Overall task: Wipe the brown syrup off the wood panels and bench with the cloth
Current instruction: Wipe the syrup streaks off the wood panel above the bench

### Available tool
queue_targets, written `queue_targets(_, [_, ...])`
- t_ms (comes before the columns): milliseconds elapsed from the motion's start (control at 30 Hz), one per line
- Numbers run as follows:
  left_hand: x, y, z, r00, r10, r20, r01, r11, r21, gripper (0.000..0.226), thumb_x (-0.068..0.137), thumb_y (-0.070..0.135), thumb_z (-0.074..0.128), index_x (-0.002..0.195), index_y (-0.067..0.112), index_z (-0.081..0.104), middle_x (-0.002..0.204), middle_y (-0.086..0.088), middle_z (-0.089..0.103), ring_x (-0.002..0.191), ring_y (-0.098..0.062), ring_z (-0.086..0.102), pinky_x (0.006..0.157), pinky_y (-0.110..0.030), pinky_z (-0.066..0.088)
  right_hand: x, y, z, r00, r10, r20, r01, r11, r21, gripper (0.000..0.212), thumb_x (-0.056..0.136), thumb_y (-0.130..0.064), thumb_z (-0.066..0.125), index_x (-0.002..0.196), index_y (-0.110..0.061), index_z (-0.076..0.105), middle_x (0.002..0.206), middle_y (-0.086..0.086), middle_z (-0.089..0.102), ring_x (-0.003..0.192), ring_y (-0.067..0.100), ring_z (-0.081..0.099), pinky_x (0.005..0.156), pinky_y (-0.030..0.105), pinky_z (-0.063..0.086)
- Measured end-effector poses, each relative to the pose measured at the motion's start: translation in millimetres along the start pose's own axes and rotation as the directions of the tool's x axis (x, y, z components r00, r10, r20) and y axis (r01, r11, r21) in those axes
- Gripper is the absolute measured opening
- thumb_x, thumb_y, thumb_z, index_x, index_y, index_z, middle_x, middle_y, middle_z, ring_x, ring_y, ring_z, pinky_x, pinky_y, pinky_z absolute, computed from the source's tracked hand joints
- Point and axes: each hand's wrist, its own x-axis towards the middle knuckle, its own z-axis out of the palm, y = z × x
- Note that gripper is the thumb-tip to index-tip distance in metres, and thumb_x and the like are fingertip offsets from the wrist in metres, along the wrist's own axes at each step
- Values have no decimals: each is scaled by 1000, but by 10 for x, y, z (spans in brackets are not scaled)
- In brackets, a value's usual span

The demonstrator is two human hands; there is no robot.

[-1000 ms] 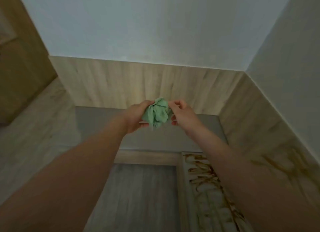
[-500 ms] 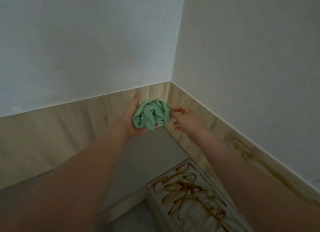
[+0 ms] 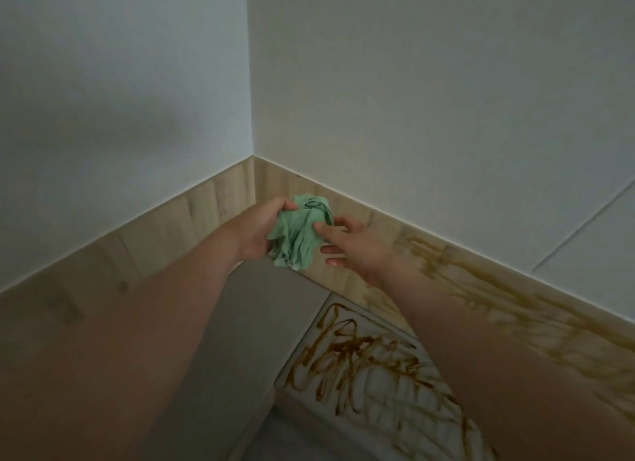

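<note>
The head has turned right, so more brown syrup now shows on the bench and the wood panel. The left hand grips the green cloth in a ball, up in the air near the corner. The right hand seems to pinch its edge. No wiping has started yet. No bucket or bowl shows.

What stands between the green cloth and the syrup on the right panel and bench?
No separate object. The left hand and right hand hold the green cloth in the air near the corner. Only the right hand's own forearm crosses toward the panel syrup; the bench syrup lies mostly in plain view below.
</note>
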Motion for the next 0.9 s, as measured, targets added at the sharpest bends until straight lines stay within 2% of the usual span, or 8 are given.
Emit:
queue_targets(100, [159, 78, 174, 998, 47, -35, -40, 983, 179, 32, 97, 22, 51, 118, 7, 70, 111, -15, 75, 95, -25, 71, 81, -34, 55, 49, 21, -221, 987, -53, -149, 53, 999, -7, 10, 100, -27, 66, 98, -17, 63, 101, 9, 72, 86, 18, 70, 76, 34, 61])
queue_targets(267, [526, 163, 434, 960, 213, -184, -151, 941, 302, 22, 92, 18, 52, 94, 6, 69, 86, -19, 65, 82, -29, 63, 72, -40, 47, 62, 221, -764, 878, 65, -475, -112, 991, -71, 13, 99, -28, 56, 98, -16, 61, 92, 6, 63, 79, 18, 61, 69, 36, 57])
queue_targets(400, [769, 253, 723, 966, 201, -160, -150, 947, 284, 23, 96, 21, 58, 103, 5, 73, 104, -21, 75, 96, -34, 73, 80, -40, 55, 78, 358, -1122, 880, 192, -434, -249, 965, -78, 38, 93, -28, 62, 127, -21, 47, 112, 4, 60, 95, 18, 59, 78, 39, 54])
queue_targets(500, [954, 260, 1077, 994, 94, -59, -76, 964, 255, 37, 102, 43, 58, 104, 11, 75, 108, -14, 77, 98, -28, 75, 83, -35, 57, 154, 350, -1326, 919, 145, -368, -108, 987, 120, 33, 100, -36, 61, 126, -17, 53, 120, 8, 64, 102, 23, 66, 93, 43, 59])
queue_targets(600, [1132, 256, 1489, 993, -48, 106, 38, 995, 90, 61, 104, 58, 45, 115, 6, 73, 113, -16, 76, 103, -29, 74, 91, -40, 56, 219, 344, -1520, 984, 33, -178, 11, 971, 240, 49, 98, -51, 64, 134, -20, 52, 124, 8, 66, 107, 25, 71, 88, 40, 62])
queue_targets(700, [1405, 315, 1850, 995, 95, -8, -91, 975, 205, 58, 105, 56, 45, 117, 5, 72, 111, -16, 77, 104, -30, 75, 99, -48, 57, 345, 397, -1805, 995, -41, -94, 69, 949, 307, 50, 97, -36, 71, 138, -16, 51, 122, 10, 70, 101, 21, 75, 80, 32, 61])
queue_targets(833, [1710, 301, 2108, 930, 294, -219, -175, 881, 439, 54, 106, 54, 47, 107, 7, 74, 102, -12, 77, 87, -21, 74, 71, -22, 58, 518, 657, -2287, 991, -4, -136, 55, 926, 374, 29, 101, -27, 67, 126, -15, 64, 119, 7, 72, 106, 24, 71, 86, 36, 59])
queue_targets(900, [1806, 278, 2199, 929, 305, -209, -198, 889, 414, 53, 105, 55, 48, 108, 8, 74, 101, -10, 78, 92, -24, 75, 78, -27, 59, 545, 832, -2477, 980, 116, -163, -47, 924, 379, 19, 100, -29, 69, 116, -19, 68, 115, 3, 68, 105, 22, 64, 87, 36, 56])
